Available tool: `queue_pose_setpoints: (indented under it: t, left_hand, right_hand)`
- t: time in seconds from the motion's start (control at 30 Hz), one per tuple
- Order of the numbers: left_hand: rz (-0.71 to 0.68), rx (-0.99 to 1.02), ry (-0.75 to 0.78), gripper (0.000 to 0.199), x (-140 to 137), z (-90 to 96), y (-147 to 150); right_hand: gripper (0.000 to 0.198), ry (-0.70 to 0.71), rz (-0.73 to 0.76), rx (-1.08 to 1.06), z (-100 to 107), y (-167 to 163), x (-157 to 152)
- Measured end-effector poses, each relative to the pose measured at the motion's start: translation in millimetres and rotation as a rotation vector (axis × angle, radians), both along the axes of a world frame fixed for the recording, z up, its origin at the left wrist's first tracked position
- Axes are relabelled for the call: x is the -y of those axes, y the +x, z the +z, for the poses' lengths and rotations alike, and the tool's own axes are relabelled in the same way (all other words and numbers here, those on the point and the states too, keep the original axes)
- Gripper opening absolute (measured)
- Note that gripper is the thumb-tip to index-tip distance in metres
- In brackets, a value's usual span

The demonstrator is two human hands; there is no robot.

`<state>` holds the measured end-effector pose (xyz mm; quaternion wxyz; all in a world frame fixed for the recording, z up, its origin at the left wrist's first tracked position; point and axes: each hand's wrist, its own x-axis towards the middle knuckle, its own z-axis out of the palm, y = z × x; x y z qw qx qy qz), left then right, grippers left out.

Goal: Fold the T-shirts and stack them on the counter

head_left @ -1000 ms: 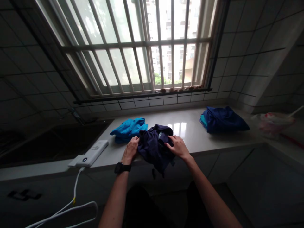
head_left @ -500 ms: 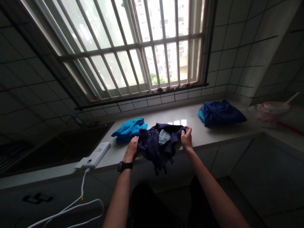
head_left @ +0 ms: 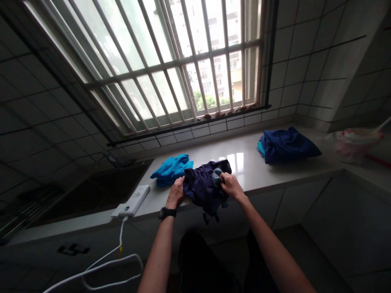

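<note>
A crumpled dark purple cloth garment [head_left: 200, 185] lies on the front of the countertop, part of it hanging over the edge with dark straps or cords below. My left hand [head_left: 176, 192], a black watch on its wrist, grips the garment's left edge. With its fingers closed, my right hand [head_left: 231, 185] pinches a grey-blue patterned piece of cloth [head_left: 216, 177] on the garment's right side. Whether that piece is sewn to the garment I cannot tell. Just behind my left hand sits a folded bright blue cloth [head_left: 173, 169].
A dark blue cloth bundle [head_left: 288, 145] rests at the right on the countertop [head_left: 210, 154]. Left of my hands are a white power bank [head_left: 136, 200] with a cable [head_left: 120, 240] and a dark sink [head_left: 100, 191]. A plastic bag [head_left: 354, 142] stands far right, beneath the barred window's [head_left: 183, 61] wall.
My right hand has let go of the garment's right edge and moved left onto the patterned cloth, now pinched. My left hand stays at the left edge. The view has shifted slightly.
</note>
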<state>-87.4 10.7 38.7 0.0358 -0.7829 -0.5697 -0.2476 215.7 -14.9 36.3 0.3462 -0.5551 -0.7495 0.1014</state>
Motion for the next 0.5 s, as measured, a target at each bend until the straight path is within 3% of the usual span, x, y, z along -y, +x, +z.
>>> queue_pose_setpoints:
  t: [0.17, 0.3, 0.5]
  left_hand:
    - [-0.048, 0.03, -0.055, 0.048, 1, 7.5, 7]
    - [-0.076, 0.028, -0.072, 0.049, 1, 9.2, 9]
    - [-0.084, 0.0, -0.101, 0.046, 4, 9.3, 12]
  right_hand:
    - [0.024, 0.002, -0.016, -0.164, 0, 3, 1]
    - [0.026, 0.006, -0.124, -0.242, 1, 3, 5]
    - [0.018, 0.008, -0.26, -0.12, 4, 0, 12]
